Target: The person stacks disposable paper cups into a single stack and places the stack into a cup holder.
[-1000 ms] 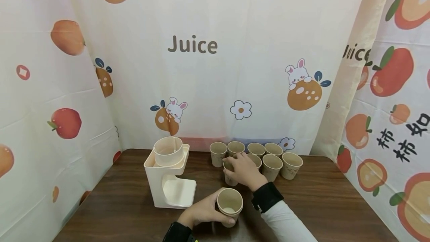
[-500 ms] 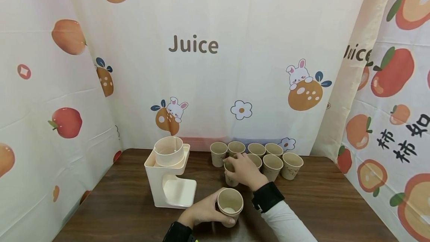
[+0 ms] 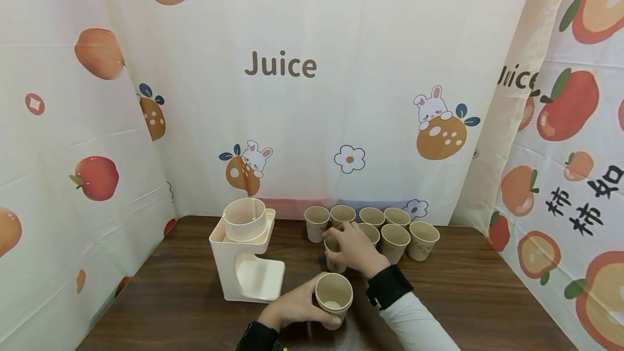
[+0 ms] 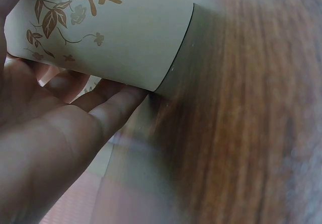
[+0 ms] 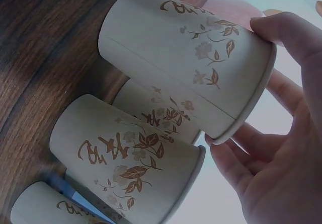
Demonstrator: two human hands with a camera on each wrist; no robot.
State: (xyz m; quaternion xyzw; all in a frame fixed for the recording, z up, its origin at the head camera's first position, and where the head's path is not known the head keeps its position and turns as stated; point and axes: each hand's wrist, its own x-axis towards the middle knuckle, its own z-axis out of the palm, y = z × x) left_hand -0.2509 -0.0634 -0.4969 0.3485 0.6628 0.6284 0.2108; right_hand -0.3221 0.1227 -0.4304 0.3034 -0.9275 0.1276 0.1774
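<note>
Low over the front of the table, my left hand (image 3: pixel 294 306) grips a pair of nested paper cups (image 3: pixel 333 291), their two rims showing one inside the other. In the left wrist view, the fingers (image 4: pixel 113 105) lie along the outer paper cup's (image 4: pixel 126 38) printed side, near its base. My right hand (image 3: pixel 358 248) reaches across to the group behind and holds a beige paper cup (image 3: pixel 335 260) by its rim. The right wrist view shows the thumb (image 5: pixel 287 30) on one side of that cup (image 5: pixel 186 58) and fingertips at the opposite rim.
Several more paper cups (image 3: pixel 423 241) stand close together at the back of the brown wooden table (image 3: pixel 468 297). A cream juicer-like machine (image 3: pixel 226 272) with a round top stands left of the hands. Printed fruit curtains (image 3: pixel 302 118) enclose the table's back and sides.
</note>
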